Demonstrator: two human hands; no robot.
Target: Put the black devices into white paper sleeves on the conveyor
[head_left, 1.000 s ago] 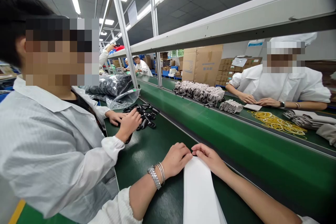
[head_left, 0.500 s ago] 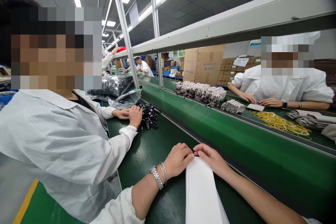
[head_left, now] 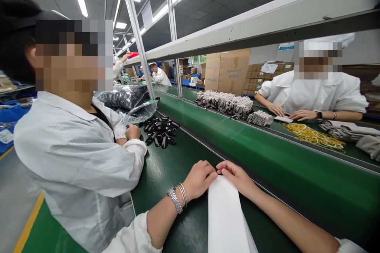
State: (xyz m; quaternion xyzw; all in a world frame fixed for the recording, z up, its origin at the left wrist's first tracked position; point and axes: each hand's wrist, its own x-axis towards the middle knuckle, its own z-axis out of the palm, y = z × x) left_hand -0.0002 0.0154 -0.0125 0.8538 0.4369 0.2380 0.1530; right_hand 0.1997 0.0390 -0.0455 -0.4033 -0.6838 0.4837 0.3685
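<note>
Barely anything has shifted at the white strip [head_left: 227, 217], which lies lengthwise on the dark green bench [head_left: 166, 174] at lower centre. The left hand [head_left: 199, 179] and right hand [head_left: 236, 177] stay curled at its far end, fingertips pinching the edge and nearly touching each other, so the strip remains pinned in place. What changed is at left of the frame: the co-worker's hand [head_left: 133, 132] has drawn back from the black parts [head_left: 160, 130] toward their own body.

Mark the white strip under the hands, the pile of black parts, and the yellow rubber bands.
white strip [head_left: 227, 221]: head view, middle of its flat face.
black parts [head_left: 160, 131]: head view, pile centre.
yellow rubber bands [head_left: 311, 135]: head view, heap centre.
</note>
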